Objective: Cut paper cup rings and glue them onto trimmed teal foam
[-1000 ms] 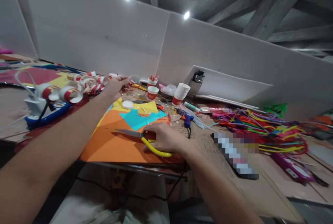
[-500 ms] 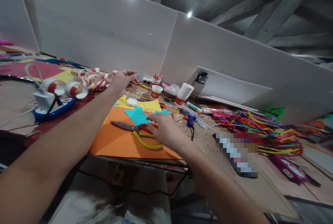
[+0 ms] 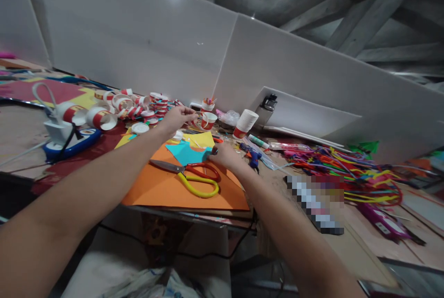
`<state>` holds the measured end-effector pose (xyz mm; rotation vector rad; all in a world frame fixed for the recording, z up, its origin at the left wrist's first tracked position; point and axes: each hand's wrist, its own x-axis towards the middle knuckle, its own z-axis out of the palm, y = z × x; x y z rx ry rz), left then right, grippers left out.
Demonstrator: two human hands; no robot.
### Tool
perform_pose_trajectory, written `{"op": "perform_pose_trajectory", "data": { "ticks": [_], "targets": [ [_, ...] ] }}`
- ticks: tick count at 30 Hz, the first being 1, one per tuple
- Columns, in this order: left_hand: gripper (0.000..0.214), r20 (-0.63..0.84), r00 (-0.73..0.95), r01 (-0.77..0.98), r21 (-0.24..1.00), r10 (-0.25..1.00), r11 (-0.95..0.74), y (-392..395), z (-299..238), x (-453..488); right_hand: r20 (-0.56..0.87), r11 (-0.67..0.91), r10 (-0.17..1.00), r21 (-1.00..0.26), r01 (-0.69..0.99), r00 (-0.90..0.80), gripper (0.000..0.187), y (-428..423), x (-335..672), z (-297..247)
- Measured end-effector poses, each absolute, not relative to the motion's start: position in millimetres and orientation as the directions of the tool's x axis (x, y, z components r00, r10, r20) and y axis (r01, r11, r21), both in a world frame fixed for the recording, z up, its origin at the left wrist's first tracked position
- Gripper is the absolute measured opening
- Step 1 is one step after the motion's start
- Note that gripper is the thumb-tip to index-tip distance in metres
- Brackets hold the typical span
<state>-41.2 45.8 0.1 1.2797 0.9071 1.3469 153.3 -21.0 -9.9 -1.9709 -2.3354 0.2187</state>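
My left hand (image 3: 177, 120) is closed in a pinch on a thin see-through ring (image 3: 200, 121) that looks like a roll of clear tape. It is held just in front of a red and white paper cup (image 3: 209, 122). My right hand (image 3: 226, 156) is curled, its fingertips at the right edge of a turquoise paper cutout (image 3: 185, 152); the fingers partly hide that edge. Scissors (image 3: 182, 170) with one red and one yellow handle lie on orange paper (image 3: 156, 191), below the turquoise piece. Yellow paper (image 3: 206, 139) lies behind it.
Cut cup rings (image 3: 102, 118) and a blue power strip (image 3: 74, 144) are on the left. A cup stack (image 3: 245, 124), a dark bottle (image 3: 266, 112), a glue gun (image 3: 254, 157) and colourful pipe cleaners (image 3: 347, 173) lie to the right. A white panel (image 3: 173, 48) stands behind.
My left hand has moved right and down, bringing the clear ring in front of the cup. My right hand has drawn back from above the scissor handles to the turquoise paper's edge.
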Motion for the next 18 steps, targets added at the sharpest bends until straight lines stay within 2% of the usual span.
{"op": "perform_pose_trajectory", "data": {
  "ticks": [5, 13, 15, 16, 18],
  "targets": [
    [0.029, 0.218, 0.097, -0.173, 0.965, 0.971, -0.199, 48, -1, -42, -0.047, 0.144, 0.986, -0.245, 0.959, -0.16, 0.012, -12, 151, -10],
    [0.026, 0.196, 0.064, -0.206, 0.962, 0.979, -0.179, 49, -1, -45, 0.077, 0.189, 0.981, -0.555, 0.81, -0.176, 0.011, -23, 175, 23],
    [0.025, 0.198, 0.057, -0.222, 0.958, 0.979, -0.181, 50, -2, -46, 0.051, 0.24, 0.942, -0.791, 0.562, -0.331, 0.011, -43, 183, 43],
    [0.025, 0.2, 0.055, -0.231, 0.956, 0.978, -0.182, 51, -2, -46, 0.028, 0.256, 0.894, -0.851, 0.458, -0.447, 0.015, -55, 186, 53],
    [0.025, 0.205, 0.051, -0.249, 0.95, 0.977, -0.187, 51, -2, -46, -0.066, 0.242, 0.749, -0.899, 0.364, -0.659, 0.024, -75, 189, 70]
  ]
}}
